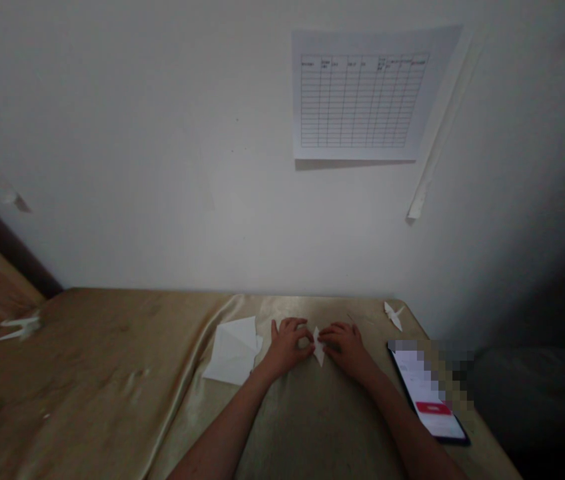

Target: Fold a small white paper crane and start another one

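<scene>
On gold cloth (112, 373), left hand (290, 345) and right hand (346, 345) pinch a small folded paper (318, 349)

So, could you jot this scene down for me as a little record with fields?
Left hand: fingertips at one edge of a small folded paper
Right hand: fingertips at its opposite edge
Beside left hand: larger white paper
Right side: phone, screen lit; folded paper figure beyond it
Surface: gold-brown cloth
Wall: sheet with printed grid
</scene>
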Demonstrator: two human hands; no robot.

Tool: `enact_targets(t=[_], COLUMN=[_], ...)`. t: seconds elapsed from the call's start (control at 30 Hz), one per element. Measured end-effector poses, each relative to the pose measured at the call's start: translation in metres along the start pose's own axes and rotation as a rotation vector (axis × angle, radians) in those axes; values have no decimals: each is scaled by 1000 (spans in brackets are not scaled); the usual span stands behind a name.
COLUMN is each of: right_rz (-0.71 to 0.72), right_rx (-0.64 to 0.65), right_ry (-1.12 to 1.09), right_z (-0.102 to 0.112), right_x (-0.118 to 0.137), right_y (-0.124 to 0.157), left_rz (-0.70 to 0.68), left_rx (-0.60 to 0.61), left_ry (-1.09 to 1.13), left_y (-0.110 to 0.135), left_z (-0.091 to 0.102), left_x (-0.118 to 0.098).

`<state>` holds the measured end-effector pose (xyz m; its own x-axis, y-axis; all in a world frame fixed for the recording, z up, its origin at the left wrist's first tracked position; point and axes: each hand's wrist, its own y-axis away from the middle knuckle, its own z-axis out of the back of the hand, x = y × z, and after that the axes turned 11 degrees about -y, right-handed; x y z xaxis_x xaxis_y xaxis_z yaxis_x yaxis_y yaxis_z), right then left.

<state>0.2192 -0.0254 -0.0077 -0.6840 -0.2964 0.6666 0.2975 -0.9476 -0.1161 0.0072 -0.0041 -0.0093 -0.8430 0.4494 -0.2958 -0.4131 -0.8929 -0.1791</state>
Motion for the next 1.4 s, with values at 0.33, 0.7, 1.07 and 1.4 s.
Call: enact_targets(t=[0.33,0.7,1.07,1.4], right_rz=[-7,14,71,68], right_rx=[7,-54,-59,10], right_ry=[2,-56,-53,-83], right_z=[2,0,0,7], right_x=[2,2,-8,-4], right_y=[0,2,-3,2], left_rz=[-35,-46,-63,-51], left_rx=[52,30,88,111], left_ry=[-34,-41,-26,-8], left_y=[1,0,4,3], left_z=[7,3,14,13], left_x=[4,8,3,6])
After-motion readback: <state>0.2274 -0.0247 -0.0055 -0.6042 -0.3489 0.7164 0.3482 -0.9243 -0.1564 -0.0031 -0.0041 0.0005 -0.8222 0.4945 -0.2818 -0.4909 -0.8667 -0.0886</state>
